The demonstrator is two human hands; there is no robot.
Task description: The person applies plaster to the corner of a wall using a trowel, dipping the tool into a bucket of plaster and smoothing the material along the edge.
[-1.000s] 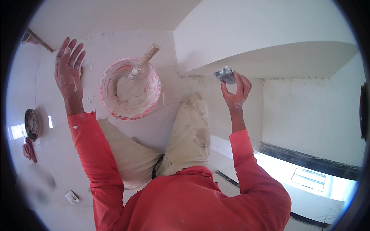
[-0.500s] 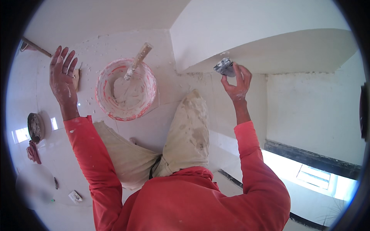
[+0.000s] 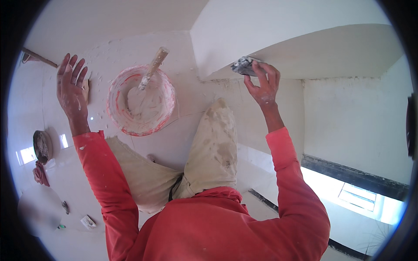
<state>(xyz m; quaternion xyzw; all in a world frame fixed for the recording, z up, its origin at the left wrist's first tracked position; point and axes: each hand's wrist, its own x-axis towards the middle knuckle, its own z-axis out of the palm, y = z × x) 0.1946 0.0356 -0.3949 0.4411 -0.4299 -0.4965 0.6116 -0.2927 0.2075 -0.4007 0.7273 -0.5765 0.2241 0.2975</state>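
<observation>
Bucket [image 3: 168,104] stands between left hand [image 3: 72,90] and right hand [image 3: 264,88]; bowl [image 3: 49,145], cloth [image 3: 40,174] leftward

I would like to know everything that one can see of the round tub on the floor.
The round tub looks like plastic, reddish pink, with its inner wall heavily smeared white. It stands open and upright on the pale tiled floor, to the right of the left hand, with no hand touching it. Thick-looking white paste lies inside. A wooden-handled tool slants in over the far rim, its lower part coated white; whether it touches the rim is hard to tell.
</observation>
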